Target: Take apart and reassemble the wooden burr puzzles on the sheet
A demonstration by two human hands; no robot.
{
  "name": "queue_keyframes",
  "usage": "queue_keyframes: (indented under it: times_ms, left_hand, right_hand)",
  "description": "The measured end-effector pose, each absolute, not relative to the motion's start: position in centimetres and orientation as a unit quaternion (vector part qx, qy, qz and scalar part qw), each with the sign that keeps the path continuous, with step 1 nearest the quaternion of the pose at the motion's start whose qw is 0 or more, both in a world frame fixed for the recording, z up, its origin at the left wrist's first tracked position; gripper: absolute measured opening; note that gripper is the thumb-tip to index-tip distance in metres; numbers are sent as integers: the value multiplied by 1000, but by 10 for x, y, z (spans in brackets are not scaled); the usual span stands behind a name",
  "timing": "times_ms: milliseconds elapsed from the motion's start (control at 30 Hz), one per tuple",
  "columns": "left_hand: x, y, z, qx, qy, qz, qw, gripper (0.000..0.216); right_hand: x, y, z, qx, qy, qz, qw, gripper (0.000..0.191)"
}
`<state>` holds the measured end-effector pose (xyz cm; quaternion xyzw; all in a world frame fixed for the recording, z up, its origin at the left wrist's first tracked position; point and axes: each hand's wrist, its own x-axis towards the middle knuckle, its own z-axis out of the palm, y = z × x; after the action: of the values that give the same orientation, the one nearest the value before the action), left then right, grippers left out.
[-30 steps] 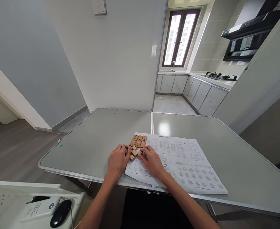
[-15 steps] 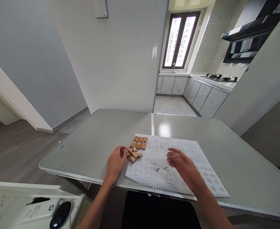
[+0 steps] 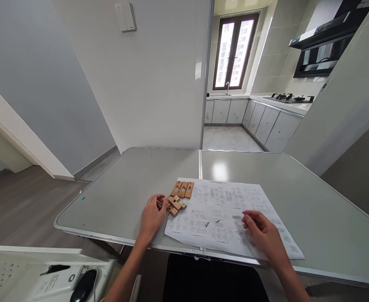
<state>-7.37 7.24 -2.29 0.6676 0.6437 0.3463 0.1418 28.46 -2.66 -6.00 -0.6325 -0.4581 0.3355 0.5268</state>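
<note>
My left hand [image 3: 153, 216] rests at the left edge of a small cluster of interlocking wooden puzzle blocks [image 3: 175, 205]. Its fingers are curled in, with the tips against the cluster; anything between them is hidden. Just behind the blocks lie flat wooden pieces with slots [image 3: 182, 189], side by side. A large printed sheet [image 3: 215, 201] with rows of small diagrams lies under part of the blocks. Over the sheet's right part hovers my right hand [image 3: 261, 230], fingers loosely bent and nothing visible in it. Two small dark bits [image 3: 207, 224] sit on the paper between the hands.
The grey folding table [image 3: 127, 180] has a metal rim and a centre seam [image 3: 200, 163]. At lower left, a white perforated tray [image 3: 1, 272] holds a black computer mouse [image 3: 84, 285] and a white box [image 3: 58, 281]. A kitchen with a stove [image 3: 289, 98] stands beyond.
My right hand has moved right and toward me, from the sheet's middle to its right part. My left hand and the wooden pieces stay in place. The view has shifted slightly.
</note>
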Motion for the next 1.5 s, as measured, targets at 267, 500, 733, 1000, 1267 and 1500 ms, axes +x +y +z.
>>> queue_keyframes:
  times_ms: [267,500,733,1000,1267,1500]
  left_hand:
    - [-73,71,-19,667,642,349,145,38]
    - [-74,64,-22,656,648,356,151,39]
    - [-74,65,-20,658,641,363,153,37]
    - [-75,65,-20,664,639,362,141,37]
    - [-74,62,-15,663,643,352,152,41]
    - [-75,63,-18,663,637,363,149,39]
  right_hand:
    - [278,-31,-51,-643,-536,306,454,37]
    - [277,-31,-53,-639,-531,323,452,34]
    - [276,-32,-48,-643,-530,315,455,33]
    - [275,-31,-49,-643,-535,306,455,33]
    - [277,-32,-51,-643,-535,321,443,36]
    - [276,-31,-49,-642,-536,326,441,35]
